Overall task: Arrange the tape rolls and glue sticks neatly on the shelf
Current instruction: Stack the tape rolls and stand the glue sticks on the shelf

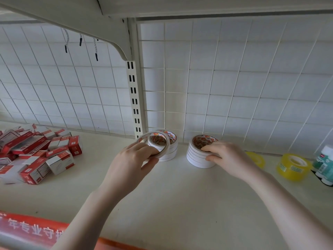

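A single thin white tape roll [156, 143] is held tilted in the left hand [134, 159], fingers and thumb pinched round its near rim, just above and in front of a short stack of like rolls [168, 150] that stands near the shelf's back edge beside the slotted upright [134, 100]. A taller stack of white rolls [200, 152] just to the right is gripped by the right hand [227, 157], fingertips curled over its top rim and thumb against its side. The step in hand appears to be adding the loose roll to the short stack — it would best be levelled first, then lowered so the rims line up, while the taller stack is kept steady and square to the back edge. Further toward the shelf's right end lie two yellow tape rolls [292, 166], one partly hidden behind the right wrist, and green-and-white glue containers [324, 164] — still unsorted. The cream shelf [171, 204] also carries a heap of red-and-white boxes [37, 156] at its left end; a white wire grid [234, 78] backs it, and a red label strip [30, 230] runs along the front edge.
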Motion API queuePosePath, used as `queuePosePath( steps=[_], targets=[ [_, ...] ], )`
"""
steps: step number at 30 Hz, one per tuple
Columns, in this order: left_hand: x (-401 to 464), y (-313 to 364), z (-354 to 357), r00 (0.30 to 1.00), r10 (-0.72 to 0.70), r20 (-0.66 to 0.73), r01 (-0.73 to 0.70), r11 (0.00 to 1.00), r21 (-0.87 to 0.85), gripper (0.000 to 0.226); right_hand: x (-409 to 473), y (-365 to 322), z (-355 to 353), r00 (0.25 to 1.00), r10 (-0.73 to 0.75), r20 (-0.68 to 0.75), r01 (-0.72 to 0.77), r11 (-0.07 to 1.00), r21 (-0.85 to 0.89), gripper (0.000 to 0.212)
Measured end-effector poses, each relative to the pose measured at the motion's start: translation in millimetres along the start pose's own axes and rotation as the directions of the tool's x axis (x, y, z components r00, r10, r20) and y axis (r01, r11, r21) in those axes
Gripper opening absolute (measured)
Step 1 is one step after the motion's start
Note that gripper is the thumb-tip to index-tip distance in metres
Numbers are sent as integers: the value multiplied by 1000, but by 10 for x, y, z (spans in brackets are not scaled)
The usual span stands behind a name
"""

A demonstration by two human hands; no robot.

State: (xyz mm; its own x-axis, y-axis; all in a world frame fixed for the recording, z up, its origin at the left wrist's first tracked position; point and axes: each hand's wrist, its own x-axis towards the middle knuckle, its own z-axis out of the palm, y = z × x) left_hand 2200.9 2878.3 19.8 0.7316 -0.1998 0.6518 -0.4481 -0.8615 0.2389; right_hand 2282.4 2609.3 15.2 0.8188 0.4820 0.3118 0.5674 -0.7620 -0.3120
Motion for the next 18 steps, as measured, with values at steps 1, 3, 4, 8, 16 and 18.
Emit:
queuePosePath(
  steps=[1,3,4,8,16,18],
  targets=[
    [16,0,-8,1000,0,1,0,1000,-3,26,-3,-1,2,1000,4,-3,-4,1000,5,28],
    [53,2,-18,1000,-3,9,4,1000,-11,20,-8,0,3,1000,11,-8,-11,1000,8,30],
    [77,0,-18,1000,-3,15,4,1000,-12,16,-7,1,1,1000,15,-8,-15,1000,6,30],
    [229,-26,-1,999,-22,48,22,1000,-5,12,-16,-15,-8,999,12,-50,-13,1000,-28,40],
    [589,-81,110,972,-105,210,94,994,62,15,-158,69,-180,952,-54,-301,-6,981,-195,18],
    [626,-110,164,963,-128,238,112,990,80,16,-249,90,-182,949,-58,-310,-20,970,-243,13]
  ],
)
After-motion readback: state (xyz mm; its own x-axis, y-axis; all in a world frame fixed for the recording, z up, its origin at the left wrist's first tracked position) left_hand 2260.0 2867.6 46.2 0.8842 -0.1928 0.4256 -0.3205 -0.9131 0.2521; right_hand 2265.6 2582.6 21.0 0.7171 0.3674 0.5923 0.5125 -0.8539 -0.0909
